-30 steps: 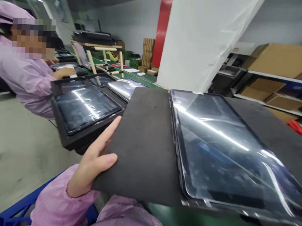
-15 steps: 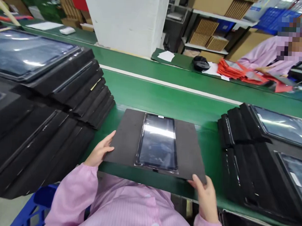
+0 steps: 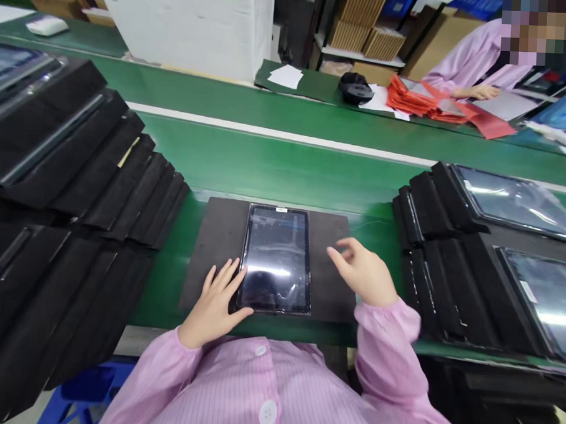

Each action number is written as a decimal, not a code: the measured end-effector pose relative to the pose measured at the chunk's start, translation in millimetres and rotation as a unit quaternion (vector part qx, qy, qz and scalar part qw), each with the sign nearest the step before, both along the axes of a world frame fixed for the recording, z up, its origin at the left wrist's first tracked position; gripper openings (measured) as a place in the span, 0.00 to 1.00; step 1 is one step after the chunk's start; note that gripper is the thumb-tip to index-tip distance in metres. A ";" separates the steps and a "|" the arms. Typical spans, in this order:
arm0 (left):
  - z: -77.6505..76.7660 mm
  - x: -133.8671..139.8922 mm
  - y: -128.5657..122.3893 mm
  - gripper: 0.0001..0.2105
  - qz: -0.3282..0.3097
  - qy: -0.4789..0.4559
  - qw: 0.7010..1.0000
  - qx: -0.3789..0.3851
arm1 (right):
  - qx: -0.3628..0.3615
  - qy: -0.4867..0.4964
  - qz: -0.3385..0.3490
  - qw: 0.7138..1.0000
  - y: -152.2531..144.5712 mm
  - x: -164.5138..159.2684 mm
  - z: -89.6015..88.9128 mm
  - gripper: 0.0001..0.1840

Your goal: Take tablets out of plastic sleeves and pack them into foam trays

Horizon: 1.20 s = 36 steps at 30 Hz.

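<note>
A tablet-like screen panel (image 3: 276,255) with a dark glossy face and a small white label at its top edge lies on a dark grey foam sheet (image 3: 216,234) in front of me. My left hand (image 3: 216,306) is open, its fingers spread over the sheet and reaching the panel's lower left edge. Above the right part of the sheet is my right hand (image 3: 367,272). Its fingers are bent with the thumb apart from them, and I see nothing held there.
Black foam sheets with panels between them form a tall stack (image 3: 92,166) at left and a lower stack (image 3: 454,263) at right. Beyond the green bench (image 3: 267,155), a co-worker's hand (image 3: 485,91) is near red sheets (image 3: 419,99). A blue stool (image 3: 88,385) stands below left.
The foam sheet with the panel has gone from tilted in both hands to lying on the bench. Both hands have let go of its sides and moved inward.
</note>
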<state>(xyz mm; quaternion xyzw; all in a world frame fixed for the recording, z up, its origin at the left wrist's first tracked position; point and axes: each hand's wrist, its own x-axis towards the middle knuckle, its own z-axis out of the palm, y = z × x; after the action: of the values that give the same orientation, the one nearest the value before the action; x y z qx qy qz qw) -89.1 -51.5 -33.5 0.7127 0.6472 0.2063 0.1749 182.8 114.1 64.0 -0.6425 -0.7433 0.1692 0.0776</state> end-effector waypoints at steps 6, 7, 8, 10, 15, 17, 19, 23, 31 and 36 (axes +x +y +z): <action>-3.4 -4.3 -2.1 0.27 -0.030 0.002 0.999 0.016 | 0.093 0.125 0.130 0.979 75.6 -57.6 -52.1 0.10; -2.2 -5.9 -2.2 0.22 -0.030 -0.007 0.999 0.022 | 0.094 0.140 0.125 0.978 85.4 -61.1 -60.4 0.08; -1.0 -6.7 -2.3 0.18 -0.031 -0.014 0.999 0.028 | 0.092 0.155 0.118 0.977 93.3 -62.6 -67.4 0.06; 1.6 -6.3 -2.9 0.12 -0.031 -0.013 0.999 0.037 | 0.084 0.191 0.104 0.972 103.0 -60.5 -77.4 0.06; 9.2 -1.5 -5.2 0.06 -0.027 0.019 0.998 0.060 | 0.048 0.267 0.119 0.955 101.3 -47.5 -86.4 0.06; 11.8 -0.8 -4.8 0.08 -0.035 0.021 0.997 0.072 | 0.035 0.287 0.130 0.949 99.1 -45.7 -87.6 0.06; 13.4 -0.1 -3.6 0.09 -0.047 0.018 0.995 0.082 | 0.025 0.303 0.134 0.943 98.7 -45.3 -88.0 0.06; 14.1 3.7 -1.7 0.07 -0.038 -0.016 0.995 0.096 | 0.011 0.327 0.141 0.934 99.4 -44.7 -86.7 0.06; 13.8 10.4 -2.0 0.05 0.183 -0.118 0.976 0.015 | -0.002 0.344 0.132 0.930 98.4 -43.5 -87.0 0.04; 1.5 2.5 -9.4 0.05 0.195 -0.107 0.974 0.053 | 0.035 0.347 0.055 0.936 98.4 -37.7 -84.3 0.03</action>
<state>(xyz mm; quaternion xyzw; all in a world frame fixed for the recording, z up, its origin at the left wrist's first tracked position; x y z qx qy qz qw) -86.6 -60.9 -32.1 0.5551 0.7395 0.3449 0.1616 145.1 212.6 -20.3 -0.4989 -0.7097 0.3593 0.3438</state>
